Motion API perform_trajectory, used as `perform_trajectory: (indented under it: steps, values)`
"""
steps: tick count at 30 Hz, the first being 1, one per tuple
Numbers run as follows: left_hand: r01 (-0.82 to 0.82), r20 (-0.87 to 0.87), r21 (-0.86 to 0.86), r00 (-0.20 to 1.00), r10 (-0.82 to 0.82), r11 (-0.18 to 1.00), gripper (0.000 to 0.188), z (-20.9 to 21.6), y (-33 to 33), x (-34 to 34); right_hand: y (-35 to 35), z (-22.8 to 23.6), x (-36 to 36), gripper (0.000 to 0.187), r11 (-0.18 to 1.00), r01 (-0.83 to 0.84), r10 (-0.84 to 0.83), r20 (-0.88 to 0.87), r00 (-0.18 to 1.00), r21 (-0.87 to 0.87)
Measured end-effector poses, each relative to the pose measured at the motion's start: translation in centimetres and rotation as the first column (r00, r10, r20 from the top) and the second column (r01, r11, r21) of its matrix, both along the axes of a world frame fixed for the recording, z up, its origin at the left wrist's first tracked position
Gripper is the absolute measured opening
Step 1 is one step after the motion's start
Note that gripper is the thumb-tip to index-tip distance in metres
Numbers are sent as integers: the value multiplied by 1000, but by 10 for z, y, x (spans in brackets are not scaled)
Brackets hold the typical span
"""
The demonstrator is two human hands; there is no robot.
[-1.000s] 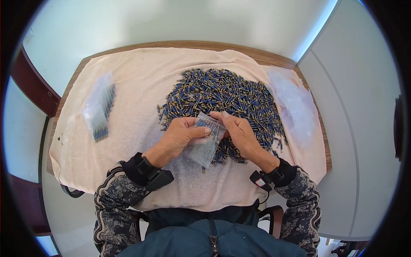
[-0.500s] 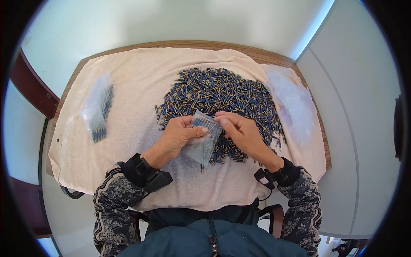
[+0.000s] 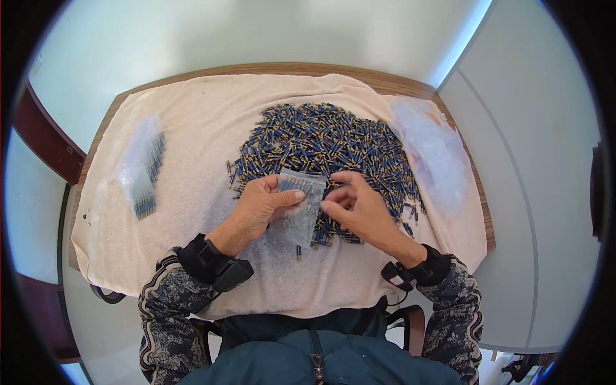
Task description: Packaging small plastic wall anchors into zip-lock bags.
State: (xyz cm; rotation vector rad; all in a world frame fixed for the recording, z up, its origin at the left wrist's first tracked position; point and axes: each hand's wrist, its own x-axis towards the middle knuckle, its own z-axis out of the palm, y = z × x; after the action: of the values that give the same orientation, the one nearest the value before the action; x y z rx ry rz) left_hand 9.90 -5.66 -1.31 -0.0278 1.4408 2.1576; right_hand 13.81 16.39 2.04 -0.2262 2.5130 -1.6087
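My left hand (image 3: 262, 204) pinches a small clear plastic zip bag (image 3: 296, 226) between thumb and fingers. A row of blue-and-gold cylindrical metal connectors shows inside the bag's upper part. Just right of the bag, my right hand (image 3: 362, 208) is over the near side of a large loose pile of the same blue-and-gold connectors (image 3: 327, 138). Its thumb and forefinger stand apart, the other fingers curl inward, and nothing shows in its grasp. One loose connector (image 3: 298, 253) lies on the cloth below the bag.
A pale pink towel (image 3: 186, 147) covers most of the wood-topped table (image 3: 282, 68). At the left lie filled clear bags (image 3: 141, 167) of connectors in a row. A heap of clear plastic bags (image 3: 436, 154) lies right of the pile. A wall panel (image 3: 507, 192) stands close on the right.
My right hand's thumb and forefinger have come away from the bag's top edge and spread apart. The bag, still in my left hand, has turned a little more upright.
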Motion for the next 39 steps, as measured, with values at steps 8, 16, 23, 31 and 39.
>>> perform_trajectory:
  steps: [8,16,23,31,39]
  values:
    - [15,-69,7,998,-15,1000,27,-4,3,4,-21,-14,1,45,986,-20,66,279,958,-165]
    - [-8,-95,-70,995,2,998,28,-6,2,5,-22,8,-3,40,996,-26,46,233,972,-86]
    - [-21,-30,-71,999,19,997,29,-1,5,4,26,-1,-71,26,935,138,-57,-248,967,326]
    - [-8,-28,-79,1000,6,997,30,-2,3,3,29,-18,-92,23,909,91,58,-340,939,407]
    - [9,-48,-67,999,-13,998,30,-4,1,3,36,-2,-120,20,928,180,-65,-333,941,327]
